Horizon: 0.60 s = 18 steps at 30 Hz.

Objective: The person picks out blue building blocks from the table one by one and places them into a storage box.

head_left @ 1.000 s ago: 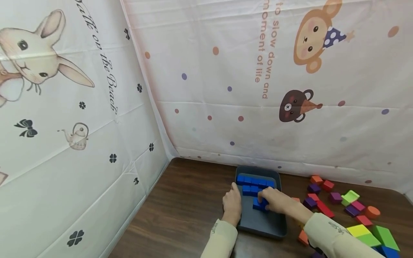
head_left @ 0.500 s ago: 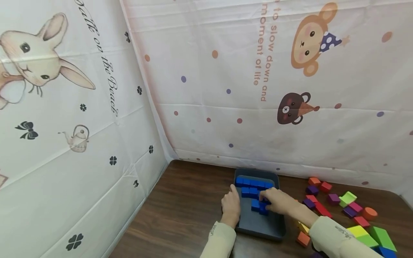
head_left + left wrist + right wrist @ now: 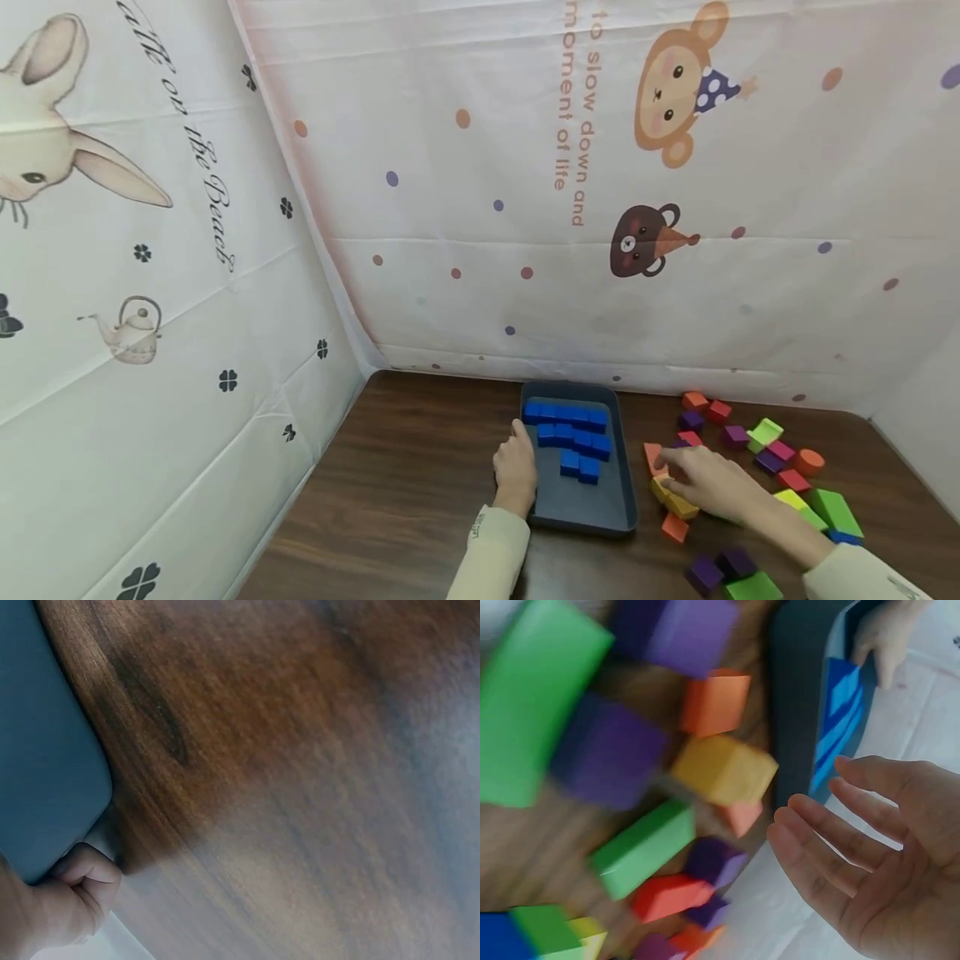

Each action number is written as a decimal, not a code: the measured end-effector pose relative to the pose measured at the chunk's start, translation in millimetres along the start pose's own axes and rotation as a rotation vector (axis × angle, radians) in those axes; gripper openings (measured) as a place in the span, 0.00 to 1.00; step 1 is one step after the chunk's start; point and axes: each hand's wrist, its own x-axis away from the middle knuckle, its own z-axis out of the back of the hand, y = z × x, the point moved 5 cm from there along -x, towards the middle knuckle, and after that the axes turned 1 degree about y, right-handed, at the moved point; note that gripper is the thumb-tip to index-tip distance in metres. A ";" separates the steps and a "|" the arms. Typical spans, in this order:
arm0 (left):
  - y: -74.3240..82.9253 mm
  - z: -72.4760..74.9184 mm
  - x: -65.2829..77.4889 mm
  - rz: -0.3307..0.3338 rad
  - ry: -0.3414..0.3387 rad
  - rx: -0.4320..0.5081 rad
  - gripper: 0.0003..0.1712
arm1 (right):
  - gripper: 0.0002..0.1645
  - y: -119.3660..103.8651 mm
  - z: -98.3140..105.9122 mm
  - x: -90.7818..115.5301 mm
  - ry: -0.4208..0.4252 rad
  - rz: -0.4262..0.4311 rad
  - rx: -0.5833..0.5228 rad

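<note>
A dark grey tray (image 3: 581,510) stands on the wooden table with rows of blue blocks (image 3: 570,462) inside it. My left hand (image 3: 515,471) grips its left rim; in the left wrist view the curled fingers (image 3: 88,877) show at the tray's edge. Right of the tray, my right hand (image 3: 708,482) hovers over loose coloured blocks. Its fingers are spread and relaxed in the right wrist view, holding nothing. Nearest to it are yellow blocks (image 3: 681,506) and an orange block (image 3: 652,457).
Purple blocks (image 3: 705,575) and a green block (image 3: 753,587) lie near the front. Farther right are a long green block (image 3: 836,512), an orange cylinder (image 3: 809,462) and several red and purple pieces. A printed cloth wall (image 3: 465,317) closes off the table's back.
My right hand has left the blue blocks in the tray and moved right, over the loose blocks. The left hand stays at the rim. The head view has shifted rightward.
</note>
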 end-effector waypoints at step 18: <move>-25.0 13.8 -12.2 0.028 0.017 0.075 0.20 | 0.11 137.4 58.4 61.4 0.033 -0.227 0.045</move>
